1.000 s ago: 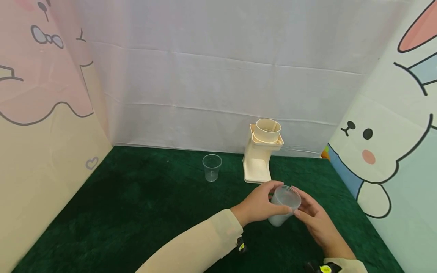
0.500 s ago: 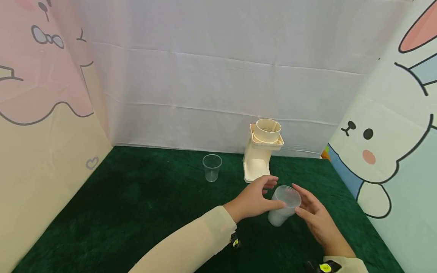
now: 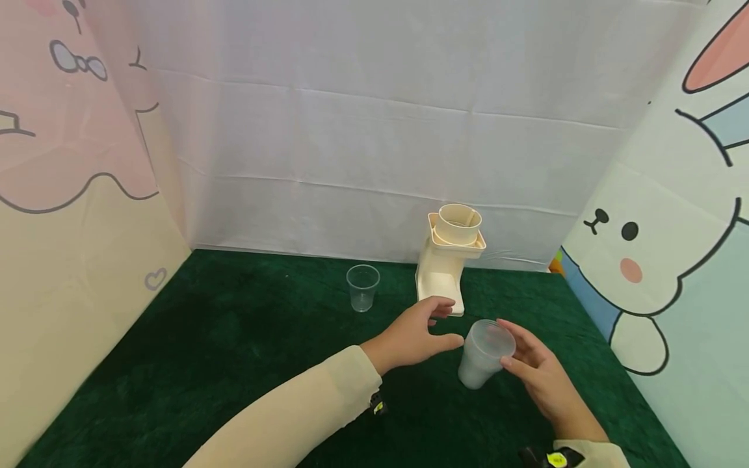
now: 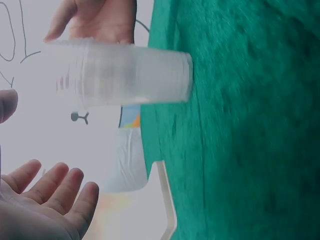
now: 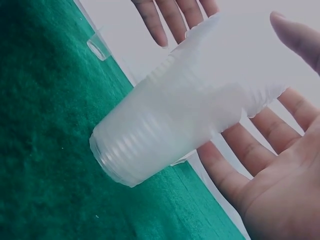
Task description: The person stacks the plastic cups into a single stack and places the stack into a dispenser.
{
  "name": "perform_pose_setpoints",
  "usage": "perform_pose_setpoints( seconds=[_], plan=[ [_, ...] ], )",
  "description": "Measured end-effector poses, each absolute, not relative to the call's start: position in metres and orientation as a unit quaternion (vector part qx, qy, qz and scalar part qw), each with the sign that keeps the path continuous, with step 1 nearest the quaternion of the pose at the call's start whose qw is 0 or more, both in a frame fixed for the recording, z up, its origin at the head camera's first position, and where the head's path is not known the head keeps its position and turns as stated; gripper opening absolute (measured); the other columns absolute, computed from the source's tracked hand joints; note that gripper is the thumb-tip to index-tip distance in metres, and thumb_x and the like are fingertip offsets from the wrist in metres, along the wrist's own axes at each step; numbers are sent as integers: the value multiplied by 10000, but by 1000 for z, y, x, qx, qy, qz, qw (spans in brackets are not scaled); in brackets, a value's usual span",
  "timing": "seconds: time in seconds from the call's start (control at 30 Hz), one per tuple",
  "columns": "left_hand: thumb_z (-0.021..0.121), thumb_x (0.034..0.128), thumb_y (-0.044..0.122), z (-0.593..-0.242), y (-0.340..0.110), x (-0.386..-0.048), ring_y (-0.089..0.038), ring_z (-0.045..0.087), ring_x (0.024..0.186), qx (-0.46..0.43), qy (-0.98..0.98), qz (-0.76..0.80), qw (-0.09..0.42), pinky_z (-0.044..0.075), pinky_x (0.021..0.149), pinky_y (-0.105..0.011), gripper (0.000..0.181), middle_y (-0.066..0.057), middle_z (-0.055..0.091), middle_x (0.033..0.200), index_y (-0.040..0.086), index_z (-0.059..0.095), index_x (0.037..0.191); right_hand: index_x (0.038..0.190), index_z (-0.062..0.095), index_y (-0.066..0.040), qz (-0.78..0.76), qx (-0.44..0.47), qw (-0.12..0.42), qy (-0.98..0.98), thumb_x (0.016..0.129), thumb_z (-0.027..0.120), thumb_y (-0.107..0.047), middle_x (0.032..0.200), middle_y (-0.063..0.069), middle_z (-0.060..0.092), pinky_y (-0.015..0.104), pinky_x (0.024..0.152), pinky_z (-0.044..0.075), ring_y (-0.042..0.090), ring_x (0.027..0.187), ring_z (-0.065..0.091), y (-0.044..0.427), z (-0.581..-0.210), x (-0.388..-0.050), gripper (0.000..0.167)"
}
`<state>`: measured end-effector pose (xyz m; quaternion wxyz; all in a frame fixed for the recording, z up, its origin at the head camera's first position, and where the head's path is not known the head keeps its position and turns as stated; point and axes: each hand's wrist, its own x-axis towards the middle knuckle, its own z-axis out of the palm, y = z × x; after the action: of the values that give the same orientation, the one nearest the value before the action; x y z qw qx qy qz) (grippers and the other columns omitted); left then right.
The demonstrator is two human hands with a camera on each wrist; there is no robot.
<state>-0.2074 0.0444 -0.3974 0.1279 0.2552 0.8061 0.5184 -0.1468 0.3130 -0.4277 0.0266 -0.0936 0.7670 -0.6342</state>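
A stack of clear plastic cups (image 3: 482, 357) (image 4: 135, 75) (image 5: 150, 120) stands upright on the green cloth. My right hand (image 3: 547, 380) (image 5: 280, 175) is at its right side, loosely spread. Its fingers lie behind the stack and the thumb is by the rim, with light contact at most. Left of the stack, my left hand (image 3: 412, 335) (image 4: 50, 205) is spread, a small gap between its thumb and the cups. Nothing is in it. A single clear cup (image 3: 363, 289) (image 5: 98, 46) stands farther back to the left.
Behind my left hand, a cream-coloured stand (image 3: 441, 283) with a round tube (image 3: 459, 224) on top is near the back edge of the green cloth (image 3: 234, 338). White fabric (image 3: 351, 143) hangs at the back, with printed cartoon panels on both sides.
My left hand has let go of the cup stack and moved left, away from it. My right hand has stayed almost still beside the stack.
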Motion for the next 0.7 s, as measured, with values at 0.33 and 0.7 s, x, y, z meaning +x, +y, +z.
perform_pose_setpoints(
  seconds=[0.33,0.7],
  plan=[
    [699,993,397,-395,26,-219,-161,513,1337,247,816,508,120,435,1110,-366,616,24,527,1471,183,464,1521,1572,378,-98,-632,-85,29,769,1064,575,-109,1434,-66,526,223,939,507,114,1209,574,311,-428,-146,546],
    [715,985,380,-387,-2,-232,-172,505,1349,224,837,491,94,422,1124,-383,635,-9,528,1477,167,455,1524,1580,368,-100,-619,-74,26,781,1067,583,-141,1463,-44,494,214,935,503,109,1207,565,309,-427,-147,557]
  ],
)
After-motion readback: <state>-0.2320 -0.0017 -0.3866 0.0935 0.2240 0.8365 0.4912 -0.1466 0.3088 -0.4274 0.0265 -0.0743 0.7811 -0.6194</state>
